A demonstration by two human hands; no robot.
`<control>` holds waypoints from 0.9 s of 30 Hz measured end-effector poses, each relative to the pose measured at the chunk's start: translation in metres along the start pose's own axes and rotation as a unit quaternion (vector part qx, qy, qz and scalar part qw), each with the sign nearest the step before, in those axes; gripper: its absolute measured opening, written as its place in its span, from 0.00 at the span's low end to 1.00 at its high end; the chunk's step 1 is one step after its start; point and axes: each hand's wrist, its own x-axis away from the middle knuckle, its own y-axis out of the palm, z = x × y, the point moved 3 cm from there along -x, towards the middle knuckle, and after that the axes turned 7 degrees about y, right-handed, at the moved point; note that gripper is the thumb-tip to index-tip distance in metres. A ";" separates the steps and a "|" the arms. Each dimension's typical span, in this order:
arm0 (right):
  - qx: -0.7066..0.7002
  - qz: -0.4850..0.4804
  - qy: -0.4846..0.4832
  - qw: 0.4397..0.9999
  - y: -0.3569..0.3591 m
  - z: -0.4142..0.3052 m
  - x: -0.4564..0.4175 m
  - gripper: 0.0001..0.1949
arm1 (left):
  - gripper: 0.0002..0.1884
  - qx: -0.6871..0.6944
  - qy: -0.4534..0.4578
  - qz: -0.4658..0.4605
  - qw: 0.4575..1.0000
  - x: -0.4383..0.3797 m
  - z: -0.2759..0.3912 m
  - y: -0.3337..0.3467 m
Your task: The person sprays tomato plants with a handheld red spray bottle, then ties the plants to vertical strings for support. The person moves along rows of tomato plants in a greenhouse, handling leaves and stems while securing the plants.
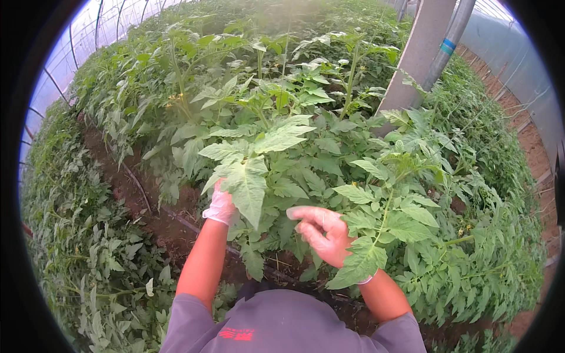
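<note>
Both of my hands wear thin, translucent gloves and reach into a row of tomato plants (282, 137). My left hand (223, 205) is mostly covered by a broad tomato leaf (249, 185), so its fingers and anything in them are hidden. To the right, my right hand (324, 234) is held in front of the foliage, with thumb and forefinger apart and nothing visible between them. A leafy tomato shoot (383, 216) hangs across its wrist and the back of the hand.
A concrete post (412, 61) and a metal pipe (450, 39) with blue tape rise at the back right. Another plant row (79, 229) grows on the left, beyond a soil path with a thin hose (181, 219). Plastic greenhouse film (521, 57) lines the far right.
</note>
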 end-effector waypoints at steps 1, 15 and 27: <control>-0.061 0.076 0.020 0.995 0.002 -0.017 -0.025 0.20 | 0.17 0.007 -0.043 -0.067 0.997 -0.009 -0.022 0.003; -0.103 0.170 0.048 0.979 -0.055 -0.105 -0.164 0.14 | 0.19 -0.141 0.089 -0.158 0.973 -0.020 -0.035 0.053; 0.145 -0.065 -0.004 0.987 -0.025 -0.224 -0.243 0.14 | 0.17 -0.006 0.209 -0.249 0.946 0.021 0.069 0.070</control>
